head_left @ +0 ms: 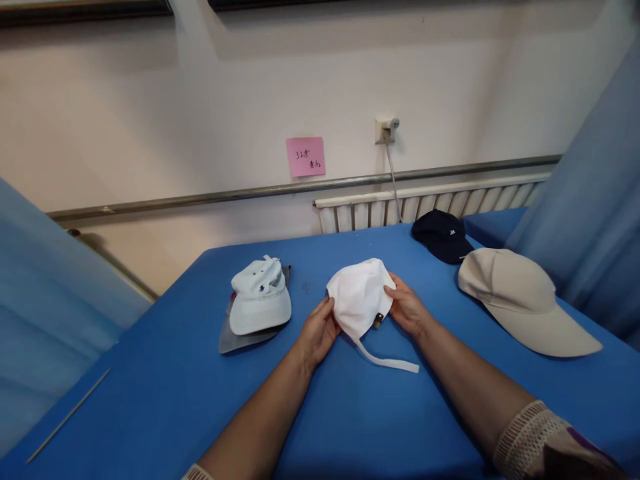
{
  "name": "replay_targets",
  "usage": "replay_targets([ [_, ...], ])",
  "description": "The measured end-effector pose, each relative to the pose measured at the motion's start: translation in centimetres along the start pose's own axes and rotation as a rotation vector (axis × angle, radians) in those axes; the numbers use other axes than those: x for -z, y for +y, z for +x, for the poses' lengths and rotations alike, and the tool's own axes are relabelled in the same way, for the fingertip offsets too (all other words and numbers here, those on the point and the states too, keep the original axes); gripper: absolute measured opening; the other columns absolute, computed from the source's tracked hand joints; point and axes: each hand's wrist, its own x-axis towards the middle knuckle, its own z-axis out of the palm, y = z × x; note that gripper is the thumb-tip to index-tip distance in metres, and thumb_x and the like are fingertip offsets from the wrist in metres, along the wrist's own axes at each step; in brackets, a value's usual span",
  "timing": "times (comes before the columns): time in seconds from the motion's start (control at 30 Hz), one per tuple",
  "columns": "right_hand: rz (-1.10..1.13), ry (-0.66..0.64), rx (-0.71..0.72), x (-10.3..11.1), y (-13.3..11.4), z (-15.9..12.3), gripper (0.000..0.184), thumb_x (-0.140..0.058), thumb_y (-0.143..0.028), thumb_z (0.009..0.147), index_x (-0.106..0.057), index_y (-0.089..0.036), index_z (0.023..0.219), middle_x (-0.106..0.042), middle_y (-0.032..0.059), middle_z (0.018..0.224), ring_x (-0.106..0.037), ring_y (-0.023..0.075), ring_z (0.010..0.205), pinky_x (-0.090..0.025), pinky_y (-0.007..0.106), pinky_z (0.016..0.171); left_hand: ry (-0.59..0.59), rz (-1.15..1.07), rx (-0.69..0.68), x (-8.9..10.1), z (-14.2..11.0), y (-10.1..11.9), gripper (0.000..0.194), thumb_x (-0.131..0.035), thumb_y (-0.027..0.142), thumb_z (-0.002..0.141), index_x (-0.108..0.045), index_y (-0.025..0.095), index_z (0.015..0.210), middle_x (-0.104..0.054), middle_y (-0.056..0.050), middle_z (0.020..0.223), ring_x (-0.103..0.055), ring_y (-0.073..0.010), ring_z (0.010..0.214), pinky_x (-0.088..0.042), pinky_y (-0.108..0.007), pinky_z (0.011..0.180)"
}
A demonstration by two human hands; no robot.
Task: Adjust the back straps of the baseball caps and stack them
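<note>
My left hand (319,331) and right hand (407,308) grip the white cap (359,293) between them; a beige cap (525,300) lies right.

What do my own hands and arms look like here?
Your left hand and right hand wear no gloves. The right sleeve has a cream openwork cuff, then purple and dark patches; the left sleeve shows just a pale edge.

The one head view looks from the person's head forward and downward, at close range, over a blue cloth-covered surface (200,407). It also faces the pale plain wall (225,113) behind. No second view shares this scene.
</note>
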Motion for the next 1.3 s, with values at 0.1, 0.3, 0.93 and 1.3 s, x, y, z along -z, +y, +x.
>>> replay_targets([
  [0.1, -0.018, -0.019, -0.049, 0.2, 0.3, 0.2, 0.059, -0.081, -0.015, 0.063, -0.06, -0.022, 0.118, -0.071, 0.0045, 0.111, -0.07, 0.019, 0.087, -0.057, 0.029, 0.076, 0.084, -0.043, -0.142, 0.1, 1.9, 1.0, 0.027, -0.065, 0.015, 0.085, -0.063, 0.014, 0.111, -0.071, -0.012, 0.113, -0.069, -0.0207, 0.099, -0.055, -0.032, 0.093],
  [0.3, -0.054, 0.15, -0.114, 0.9, 0.8, 0.9, 0.042, -0.077, -0.014, 0.067, -0.062, -0.019, 0.106, -0.074, 0.0043, 0.091, -0.07, 0.0178, 0.071, -0.059, 0.03, 0.068, 0.186, -0.198, -0.293, 2.1, 5.1, 3.7, 0.044, -0.062, 0.001, 0.081, -0.052, 0.015, 0.122, -0.065, -0.013, 0.125, -0.069, -0.0174, 0.099, -0.056, -0.032, 0.091],
  [0.93, 0.042, -0.036, -0.097, 0.8, 0.1, 1.0, 0.043, -0.066, -0.013, 0.071, -0.062, -0.021, 0.113, -0.073, 0.0042, 0.104, -0.07, 0.0196, 0.088, -0.055, 0.033, 0.082, 0.285, -0.044, -0.367, 2.9, 7.1, 3.6, 0.041, -0.065, -0.008, 0.07, -0.062, 0.015, 0.102, -0.068, -0.01, 0.117, -0.068, -0.0142, 0.097, -0.053, -0.028, 0.094],
  [1.3, -0.722, 0.278, 0.213, 2.5, 2.9, 3.0, 0.035, -0.068, -0.024, 0.062, -0.061, -0.022, 0.096, -0.068, 0.001, 0.086, -0.061, 0.0166, 0.076, -0.048, 0.034, 0.079, 0.423, 0.3, -0.514, 3.6, 8.4, 3.9, 0.034, -0.074, -0.002, 0.065, -0.069, 0.014, 0.095, -0.068, -0.012, 0.113, -0.066, -0.0196, 0.104, -0.041, -0.039, 0.106],
])
